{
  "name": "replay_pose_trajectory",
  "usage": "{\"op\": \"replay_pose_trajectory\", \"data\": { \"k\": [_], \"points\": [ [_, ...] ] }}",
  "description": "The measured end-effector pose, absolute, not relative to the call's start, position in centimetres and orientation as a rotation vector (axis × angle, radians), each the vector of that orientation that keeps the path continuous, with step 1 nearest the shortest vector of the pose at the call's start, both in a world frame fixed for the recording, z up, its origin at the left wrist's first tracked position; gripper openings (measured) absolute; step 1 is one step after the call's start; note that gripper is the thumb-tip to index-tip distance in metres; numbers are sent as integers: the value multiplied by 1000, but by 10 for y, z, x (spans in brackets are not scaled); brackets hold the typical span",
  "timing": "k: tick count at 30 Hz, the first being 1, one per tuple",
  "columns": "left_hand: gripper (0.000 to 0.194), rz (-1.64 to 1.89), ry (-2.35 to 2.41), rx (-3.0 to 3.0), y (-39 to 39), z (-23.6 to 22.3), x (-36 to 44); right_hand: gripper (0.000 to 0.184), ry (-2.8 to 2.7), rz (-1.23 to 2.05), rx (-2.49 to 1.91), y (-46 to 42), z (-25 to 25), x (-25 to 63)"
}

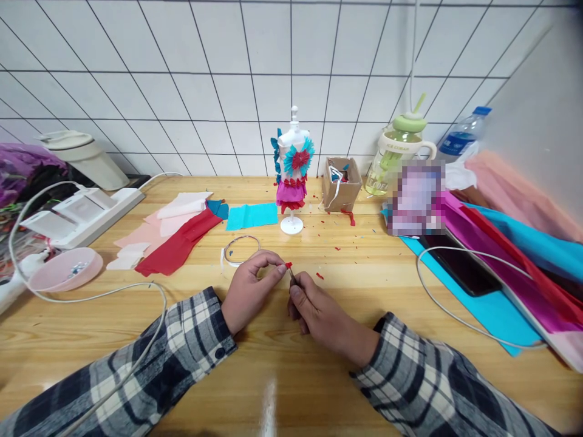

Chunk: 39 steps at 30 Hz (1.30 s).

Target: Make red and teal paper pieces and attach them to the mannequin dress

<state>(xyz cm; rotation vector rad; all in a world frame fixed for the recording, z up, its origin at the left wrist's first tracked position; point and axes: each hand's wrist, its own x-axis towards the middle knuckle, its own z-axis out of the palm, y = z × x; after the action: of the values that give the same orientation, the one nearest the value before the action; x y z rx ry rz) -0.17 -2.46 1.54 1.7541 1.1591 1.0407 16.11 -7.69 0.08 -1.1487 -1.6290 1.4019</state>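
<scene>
My left hand is closed in a pinch at the edge of a tiny piece of red crepe paper. In my right hand are slim metal tweezers, mostly covered by the fingers, with their tip at the red piece. Behind the hands stands a small white dress form, upright on a round base. It wears a magenta and red skirt, a blue paper flower with a red centre and teal ruffles. A ring of thin wire lies beside my left hand.
Red paper, pale pink paper and a blue strip lie left of the form. Right of it are a cardboard box, a cup, a phone and coloured sheets. A cable crosses my left sleeve; a pink bowl sits left.
</scene>
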Motion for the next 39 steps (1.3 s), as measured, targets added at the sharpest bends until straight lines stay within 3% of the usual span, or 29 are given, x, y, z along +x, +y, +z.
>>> {"op": "replay_pose_trajectory", "data": {
  "k": [39],
  "points": [
    [21, 887, 1097, 1685, -26, 19, 2, 30, -1193, 1771, -1157, -68, 11, 166]
  ]
}}
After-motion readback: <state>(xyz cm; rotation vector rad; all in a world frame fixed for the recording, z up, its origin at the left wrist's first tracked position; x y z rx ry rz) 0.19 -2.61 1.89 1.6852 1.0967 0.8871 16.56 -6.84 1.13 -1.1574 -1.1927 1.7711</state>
